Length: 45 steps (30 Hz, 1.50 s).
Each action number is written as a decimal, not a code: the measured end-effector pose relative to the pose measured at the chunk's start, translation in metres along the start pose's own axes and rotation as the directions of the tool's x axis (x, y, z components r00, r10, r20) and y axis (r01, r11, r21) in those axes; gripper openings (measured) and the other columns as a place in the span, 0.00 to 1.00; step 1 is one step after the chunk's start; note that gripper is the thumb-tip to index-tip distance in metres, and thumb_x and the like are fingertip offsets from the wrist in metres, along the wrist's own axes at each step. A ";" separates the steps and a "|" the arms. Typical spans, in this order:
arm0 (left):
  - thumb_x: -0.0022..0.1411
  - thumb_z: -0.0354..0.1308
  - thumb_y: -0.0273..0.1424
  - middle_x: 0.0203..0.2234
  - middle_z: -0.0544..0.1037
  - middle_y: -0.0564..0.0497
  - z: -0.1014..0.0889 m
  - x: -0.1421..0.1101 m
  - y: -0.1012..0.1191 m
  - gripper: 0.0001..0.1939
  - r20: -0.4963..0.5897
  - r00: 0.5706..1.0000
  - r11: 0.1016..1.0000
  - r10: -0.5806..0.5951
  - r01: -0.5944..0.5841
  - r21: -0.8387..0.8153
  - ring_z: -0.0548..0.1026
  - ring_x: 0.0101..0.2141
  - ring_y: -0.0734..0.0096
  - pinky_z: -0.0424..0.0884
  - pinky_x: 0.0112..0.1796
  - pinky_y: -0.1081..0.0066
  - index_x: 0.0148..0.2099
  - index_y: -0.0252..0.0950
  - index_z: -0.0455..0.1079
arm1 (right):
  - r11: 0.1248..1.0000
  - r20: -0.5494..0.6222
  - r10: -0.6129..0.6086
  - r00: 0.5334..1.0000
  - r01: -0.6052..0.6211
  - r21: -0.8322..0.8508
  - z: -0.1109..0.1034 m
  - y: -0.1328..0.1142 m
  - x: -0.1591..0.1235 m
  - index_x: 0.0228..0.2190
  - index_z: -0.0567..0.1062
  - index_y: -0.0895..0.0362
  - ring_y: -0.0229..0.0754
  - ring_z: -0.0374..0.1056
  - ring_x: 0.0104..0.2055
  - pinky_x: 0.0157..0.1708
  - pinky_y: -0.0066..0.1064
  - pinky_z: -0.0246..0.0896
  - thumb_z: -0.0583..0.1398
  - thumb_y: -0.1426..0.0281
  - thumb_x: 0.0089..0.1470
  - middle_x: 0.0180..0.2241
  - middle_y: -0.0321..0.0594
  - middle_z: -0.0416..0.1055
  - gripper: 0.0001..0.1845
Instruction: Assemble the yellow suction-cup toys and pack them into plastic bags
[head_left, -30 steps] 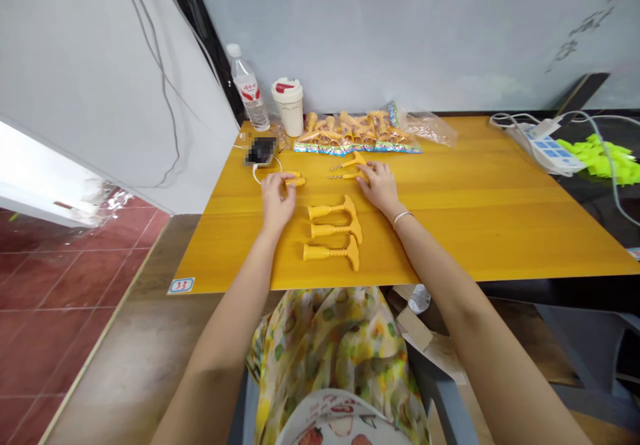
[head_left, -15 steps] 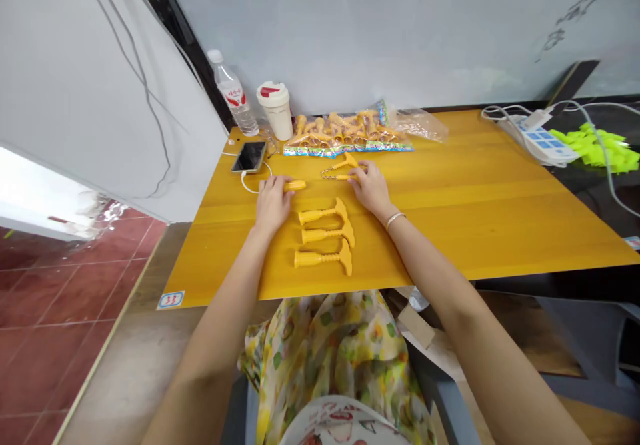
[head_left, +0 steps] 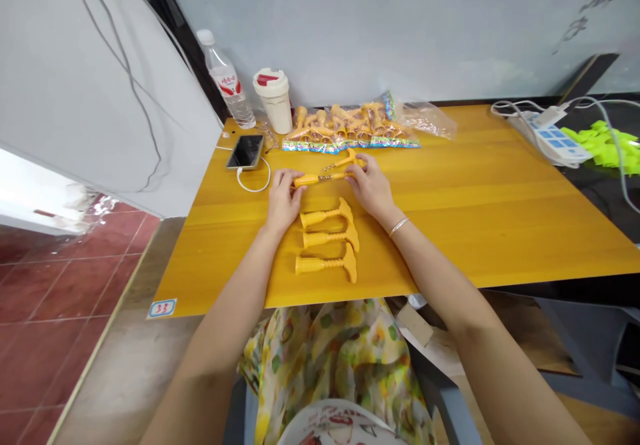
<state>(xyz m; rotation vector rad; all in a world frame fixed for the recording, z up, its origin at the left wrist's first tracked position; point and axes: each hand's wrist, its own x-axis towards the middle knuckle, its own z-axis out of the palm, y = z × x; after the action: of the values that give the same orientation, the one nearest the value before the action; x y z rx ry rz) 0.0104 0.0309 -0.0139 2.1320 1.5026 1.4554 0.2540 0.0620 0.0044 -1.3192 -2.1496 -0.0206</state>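
Note:
My left hand [head_left: 284, 198] grips a yellow plastic handle [head_left: 306, 180], closed round its left end. To the right, my right hand [head_left: 369, 184] pinches a slim yellow rod [head_left: 339, 176], thumb and fingers together. A dark, beaded-looking link lies between handle and rod; whether they are joined I cannot tell. Just behind is a yellow hammer-head-shaped piece [head_left: 349, 159] with a similar dark link, partly covered by my right fingers. Nearer me, three yellow hammer-shaped toys [head_left: 323, 217] lie in a column with their heads to the right.
Along the back of the wooden table [head_left: 450, 232] lies a clear bag of yellow pieces [head_left: 350, 128]. A water bottle [head_left: 227, 85], a lidded cup [head_left: 274, 102] and a phone [head_left: 245, 151] on a white cable stand left. A power strip [head_left: 555, 140] and lime-green pieces [head_left: 605, 148] are at right.
My left hand has moved right with the handle, whose right end now meets the dark link by the rod. My right hand stays near the same place. The view has shifted slightly.

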 end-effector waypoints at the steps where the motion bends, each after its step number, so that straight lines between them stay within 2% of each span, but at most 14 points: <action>1: 0.68 0.54 0.42 0.44 0.70 0.44 0.001 0.001 0.001 0.16 0.004 1.000 1.000 0.014 -0.014 -0.012 0.73 0.43 0.65 0.76 0.38 0.68 0.49 0.36 0.70 | 1.000 -0.006 -0.026 1.000 0.026 0.017 0.002 -0.002 0.000 0.46 0.75 0.56 0.52 0.65 0.53 0.50 0.46 0.68 0.51 0.64 0.67 0.59 0.55 0.62 0.16; 5: 0.68 0.55 0.41 0.44 0.70 0.45 0.004 0.002 0.002 0.15 0.041 0.998 0.996 0.044 -0.040 -0.084 0.73 0.43 0.67 0.76 0.34 0.73 0.49 0.37 0.71 | 0.986 -0.048 -0.106 0.993 0.111 0.123 0.007 -0.008 -0.003 0.50 0.73 0.55 0.54 0.62 0.58 0.55 0.50 0.65 0.50 0.61 0.67 0.57 0.55 0.61 0.18; 10: 0.64 0.60 0.42 0.44 0.70 0.46 0.002 0.003 -0.004 0.16 0.021 0.998 0.989 -0.063 0.066 -0.135 0.73 0.40 0.69 0.76 0.34 0.73 0.48 0.37 0.71 | 0.938 -0.035 -0.244 0.969 0.245 0.246 0.002 -0.004 -0.006 0.57 0.66 0.55 0.56 0.59 0.62 0.59 0.51 0.62 0.56 0.55 0.64 0.57 0.56 0.59 0.26; 13: 0.63 0.61 0.43 0.44 0.70 0.46 0.001 0.004 -0.006 0.16 0.022 0.996 0.983 -0.085 0.087 -0.162 0.73 0.41 0.68 0.76 0.36 0.72 0.48 0.38 0.72 | 0.909 -0.023 -0.293 0.956 0.286 0.304 -0.002 0.001 -0.006 0.57 0.67 0.54 0.52 0.62 0.60 0.59 0.48 0.62 0.52 0.58 0.67 0.55 0.54 0.63 0.22; 19: 0.64 0.59 0.45 0.44 0.71 0.46 0.000 0.002 0.000 0.17 0.062 0.998 0.977 -0.026 0.039 -0.210 0.73 0.43 0.67 0.76 0.35 0.72 0.48 0.38 0.73 | 0.890 0.018 0.016 1.000 -0.023 0.455 -0.008 -0.008 -0.010 0.56 0.68 0.54 0.45 0.70 0.36 0.42 0.40 0.69 0.53 0.53 0.65 0.36 0.45 0.74 0.25; 22: 0.64 0.59 0.46 0.46 0.70 0.46 -0.001 0.001 0.001 0.19 0.065 0.998 0.975 -0.026 0.039 -0.218 0.72 0.45 0.67 0.76 0.36 0.73 0.49 0.39 0.72 | 0.702 0.161 0.173 0.972 -0.236 0.672 -0.006 -0.016 -0.011 0.62 0.61 0.50 0.39 0.64 0.24 0.29 0.33 0.67 0.54 0.48 0.62 0.29 0.36 0.72 0.32; 25: 0.63 0.59 0.47 0.46 0.70 0.46 -0.003 0.002 -0.001 0.19 0.070 0.997 0.974 -0.031 0.046 -0.222 0.72 0.45 0.67 0.75 0.36 0.74 0.49 0.39 0.72 | 0.505 0.308 0.179 0.934 -0.356 0.786 -0.005 -0.019 -0.010 0.55 0.68 0.51 0.37 0.62 0.22 0.23 0.30 0.64 0.57 0.43 0.58 0.27 0.35 0.71 0.33; 27: 0.63 0.60 0.47 0.45 0.71 0.46 -0.004 0.003 -0.002 0.19 0.071 0.997 0.972 -0.033 0.049 -0.231 0.72 0.45 0.67 0.75 0.36 0.74 0.48 0.38 0.72 | 0.469 0.340 0.150 0.928 -0.370 0.802 -0.007 -0.018 -0.009 0.49 0.71 0.53 0.36 0.64 0.23 0.23 0.29 0.65 0.58 0.41 0.55 0.28 0.36 0.72 0.32; 30: 0.62 0.61 0.47 0.45 0.71 0.46 -0.006 0.005 -0.005 0.20 0.060 0.998 0.970 -0.035 0.049 -0.237 0.73 0.44 0.68 0.75 0.37 0.73 0.48 0.39 0.73 | 0.538 0.330 0.022 0.944 -0.289 0.792 -0.010 -0.014 -0.010 0.54 0.69 0.52 0.38 0.68 0.29 0.28 0.30 0.67 0.62 0.44 0.52 0.35 0.38 0.75 0.35; 33: 0.62 0.61 0.48 0.44 0.71 0.46 -0.008 0.006 -0.006 0.21 0.070 0.997 0.974 -0.026 0.041 -0.221 0.73 0.43 0.68 0.75 0.36 0.73 0.48 0.38 0.73 | 0.723 0.327 -0.110 0.939 -0.150 0.675 -0.014 -0.010 -0.012 0.60 0.63 0.52 0.41 0.70 0.32 0.34 0.33 0.68 0.66 0.49 0.52 0.42 0.42 0.77 0.40; 36: 0.61 0.61 0.48 0.44 0.72 0.46 -0.009 0.006 -0.003 0.20 0.098 0.995 0.974 -0.004 0.026 -0.224 0.73 0.43 0.67 0.74 0.34 0.74 0.47 0.38 0.73 | 0.906 0.306 -0.085 0.948 -0.054 0.419 -0.019 -0.011 -0.013 0.60 0.64 0.56 0.43 0.71 0.30 0.36 0.34 0.65 0.57 0.55 0.63 0.36 0.44 0.78 0.30; 38: 0.62 0.61 0.47 0.44 0.72 0.45 -0.010 0.005 0.001 0.19 0.097 0.995 0.971 0.011 0.013 -0.239 0.73 0.44 0.67 0.74 0.33 0.75 0.47 0.39 0.73 | 0.969 0.296 -0.027 0.955 -0.047 0.242 -0.024 -0.015 -0.012 0.59 0.67 0.57 0.45 0.72 0.30 0.35 0.33 0.62 0.52 0.57 0.67 0.30 0.43 0.77 0.26; 42: 0.64 0.59 0.46 0.46 0.72 0.45 -0.010 0.002 0.008 0.18 0.053 0.998 0.974 0.034 -0.021 -0.225 0.73 0.46 0.66 0.75 0.36 0.72 0.47 0.39 0.73 | 0.985 0.269 0.139 0.953 -0.160 0.058 -0.034 -0.028 -0.010 0.39 0.80 0.60 0.45 0.69 0.28 0.30 0.32 0.54 0.49 0.49 0.66 0.22 0.43 0.72 0.31; 45: 0.65 0.57 0.46 0.47 0.73 0.45 -0.010 0.000 0.012 0.18 0.046 0.998 0.983 0.050 -0.042 -0.176 0.73 0.47 0.65 0.76 0.37 0.72 0.48 0.39 0.72 | 0.914 0.265 0.212 0.941 -0.287 0.287 -0.037 -0.037 -0.010 0.25 0.78 0.59 0.40 0.65 0.25 0.27 0.31 0.52 0.42 0.42 0.64 0.18 0.39 0.65 0.42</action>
<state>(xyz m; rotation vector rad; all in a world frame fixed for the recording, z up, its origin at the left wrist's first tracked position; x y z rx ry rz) 0.0102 0.0217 -0.0015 2.0951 1.2654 1.4771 0.2453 0.0236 0.0400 -1.4424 -2.0347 0.5912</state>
